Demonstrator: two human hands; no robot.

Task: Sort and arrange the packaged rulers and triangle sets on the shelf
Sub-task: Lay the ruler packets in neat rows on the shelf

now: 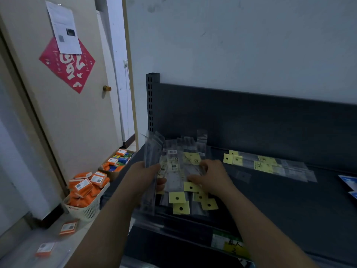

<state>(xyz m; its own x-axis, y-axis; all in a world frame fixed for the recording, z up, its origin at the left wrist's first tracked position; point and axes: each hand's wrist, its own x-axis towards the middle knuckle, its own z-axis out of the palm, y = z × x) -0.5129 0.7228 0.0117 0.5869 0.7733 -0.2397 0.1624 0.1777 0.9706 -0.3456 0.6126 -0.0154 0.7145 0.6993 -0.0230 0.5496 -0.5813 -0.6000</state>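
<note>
A person's left hand point(144, 174) grips a sheaf of packaged rulers point(152, 151). The right hand point(211, 177), half curled, rests on the yellow-tagged pile point(176, 198) beneath; any grip is unclear.

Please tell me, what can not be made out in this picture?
Head view only.
The held packets in the left hand: motion blur, count unclear.
Labels on the shelf pile: too small to read.
The right hand: its fingers hide whether it pinches a packet.
The blue items: cut off by the right edge.

Grey wall point(231, 39), beige door point(77, 122).
</note>
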